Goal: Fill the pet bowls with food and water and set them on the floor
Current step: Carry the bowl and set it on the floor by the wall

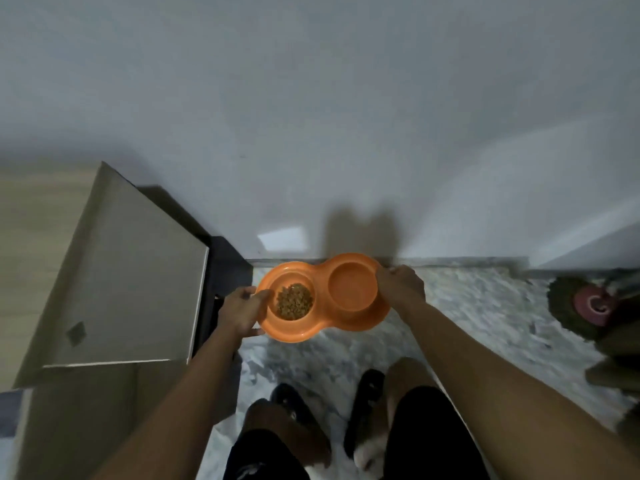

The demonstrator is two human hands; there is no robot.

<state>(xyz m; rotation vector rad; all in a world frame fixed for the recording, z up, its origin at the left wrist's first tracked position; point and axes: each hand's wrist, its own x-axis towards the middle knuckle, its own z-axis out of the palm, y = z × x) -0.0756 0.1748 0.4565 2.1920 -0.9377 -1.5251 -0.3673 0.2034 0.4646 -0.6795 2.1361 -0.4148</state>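
Note:
An orange double pet bowl (pixel 323 318) is held out in front of me, close to the wall and above the marbled floor (pixel 467 313). Its left cup holds brown kibble (pixel 294 301). The right cup (pixel 352 285) looks orange inside; I cannot tell whether it holds water. My left hand (pixel 242 311) grips the bowl's left rim, thumb over the edge near the kibble. My right hand (pixel 401 284) grips the right rim from above. Whether the bowl touches the floor I cannot tell.
A grey box-like cabinet (pixel 131 271) stands at the left, close to my left hand. A round dark mop head with a pink centre (pixel 585 303) lies at the right. My legs and black sandals (pixel 367 403) are below. The white wall (pixel 311 133) is ahead.

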